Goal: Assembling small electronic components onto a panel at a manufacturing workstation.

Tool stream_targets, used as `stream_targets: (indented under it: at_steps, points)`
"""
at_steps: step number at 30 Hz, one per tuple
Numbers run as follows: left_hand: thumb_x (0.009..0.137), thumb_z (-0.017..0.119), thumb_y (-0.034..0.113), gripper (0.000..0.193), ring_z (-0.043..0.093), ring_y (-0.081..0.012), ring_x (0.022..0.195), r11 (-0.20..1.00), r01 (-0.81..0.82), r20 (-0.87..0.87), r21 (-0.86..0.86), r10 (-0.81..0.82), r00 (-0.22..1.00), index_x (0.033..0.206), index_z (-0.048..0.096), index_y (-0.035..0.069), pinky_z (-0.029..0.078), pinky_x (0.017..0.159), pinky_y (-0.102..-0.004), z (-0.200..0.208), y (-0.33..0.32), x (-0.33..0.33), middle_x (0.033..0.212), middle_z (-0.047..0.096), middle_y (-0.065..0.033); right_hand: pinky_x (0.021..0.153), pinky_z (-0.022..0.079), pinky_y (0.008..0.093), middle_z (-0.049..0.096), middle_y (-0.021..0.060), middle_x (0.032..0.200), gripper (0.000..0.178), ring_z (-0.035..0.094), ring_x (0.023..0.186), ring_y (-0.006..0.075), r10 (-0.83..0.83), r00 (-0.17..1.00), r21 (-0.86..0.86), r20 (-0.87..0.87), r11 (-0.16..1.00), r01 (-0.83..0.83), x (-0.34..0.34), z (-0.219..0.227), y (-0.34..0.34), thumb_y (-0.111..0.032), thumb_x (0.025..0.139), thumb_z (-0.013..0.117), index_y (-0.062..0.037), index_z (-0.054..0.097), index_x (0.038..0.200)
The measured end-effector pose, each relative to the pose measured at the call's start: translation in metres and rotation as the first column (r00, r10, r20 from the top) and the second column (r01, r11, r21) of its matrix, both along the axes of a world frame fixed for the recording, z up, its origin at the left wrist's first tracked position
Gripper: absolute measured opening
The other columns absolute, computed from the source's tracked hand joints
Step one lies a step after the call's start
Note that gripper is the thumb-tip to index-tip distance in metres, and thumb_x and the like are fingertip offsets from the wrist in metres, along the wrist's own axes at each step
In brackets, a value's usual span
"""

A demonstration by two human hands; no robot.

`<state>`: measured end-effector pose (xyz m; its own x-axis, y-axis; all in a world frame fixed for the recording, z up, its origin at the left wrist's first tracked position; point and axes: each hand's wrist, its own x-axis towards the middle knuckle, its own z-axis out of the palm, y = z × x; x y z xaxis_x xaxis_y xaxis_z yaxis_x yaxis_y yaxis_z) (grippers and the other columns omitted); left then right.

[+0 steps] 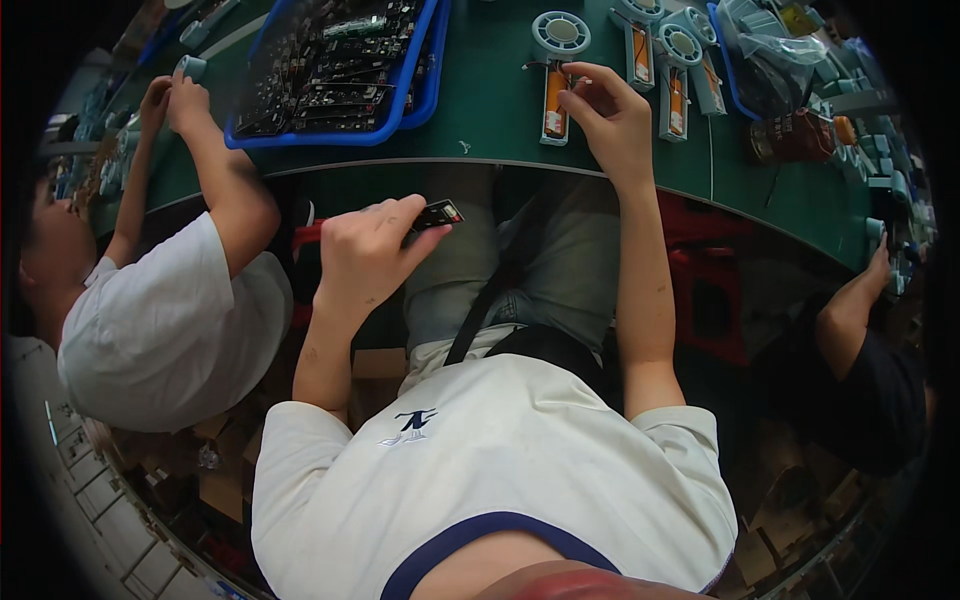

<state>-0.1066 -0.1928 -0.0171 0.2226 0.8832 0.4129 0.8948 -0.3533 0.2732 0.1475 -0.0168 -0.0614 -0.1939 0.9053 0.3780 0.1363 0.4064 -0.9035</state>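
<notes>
My left hand [368, 252] is closed on a small black circuit board [440, 213], pinched between thumb and fingers over my lap, short of the table edge. My right hand [612, 118] is over the table beside a handheld fan, its fingers curled and the thumb tip apart from the index fingertip. The fan has a round light-blue head [561, 34] and an opened handle [555, 115] with an orange battery inside. Thin wires [540, 66] stick out between head and handle, close to my right fingertips. Whether those fingers touch a wire is too small to tell.
A blue tray [385, 133] full of black circuit boards stands left of the fan. More opened fans [673, 100] lie to the right, near another blue bin [722, 60] and a reddish-brown container [795, 138]. Co-workers sit on the left [170, 330] and right [850, 380].
</notes>
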Motion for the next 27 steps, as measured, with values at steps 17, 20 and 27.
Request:
stream_targets:
  at_steps: [17, 20, 27]
  points:
    - [0.094, 0.067, 0.002, 0.034, 0.065, -0.0106, 0.081, 0.919, 0.391, 0.606, -0.053, -0.282, 0.744, 0.128, 0.062, 0.004, 0.052, 0.072, -0.0228, 0.054, 0.112, 0.057, 0.091, 0.067, -0.0047, 0.075, 0.051, 0.0209, 0.073, 0.0046, 0.097, 0.019, 0.067, 0.085, 0.0087, 0.102, 0.882, -0.202, -0.461, 0.955, -0.216, -0.008, 0.022, 0.031, -0.006, 0.095, 0.069, -0.0019, 0.075, 0.113]
    - [0.095, 0.067, 0.002, 0.036, 0.065, -0.009, 0.079, 0.9, 0.412, 0.771, -0.141, -0.162, 0.616, 0.13, 0.062, 0.002, 0.052, 0.07, -0.0218, 0.024, 0.132, 0.073, 0.092, 0.068, -0.004, 0.076, 0.052, 0.022, 0.074, 0.0061, 0.096, 0.019, 0.068, 0.085, 0.0097, 0.073, 0.843, -0.286, -0.533, 0.922, -0.26, -0.006, 0.017, 0.035, -0.007, 0.095, 0.07, -0.0009, 0.075, 0.111]
    - [0.091, 0.073, 0.008, 0.044, 0.064, -0.0098, 0.069, 0.948, 0.248, 0.906, -0.198, 0.081, 0.415, 0.132, 0.061, -0.002, 0.052, 0.067, -0.0209, -0.005, 0.154, 0.08, 0.095, 0.069, -0.0093, 0.071, 0.055, 0.0253, 0.075, 0.0072, 0.092, 0.016, 0.07, 0.083, 0.0125, 0.026, 0.941, -0.199, -0.336, 0.975, -0.098, -0.005, 0.016, 0.027, -0.007, 0.091, 0.073, 0.0012, 0.076, 0.105]
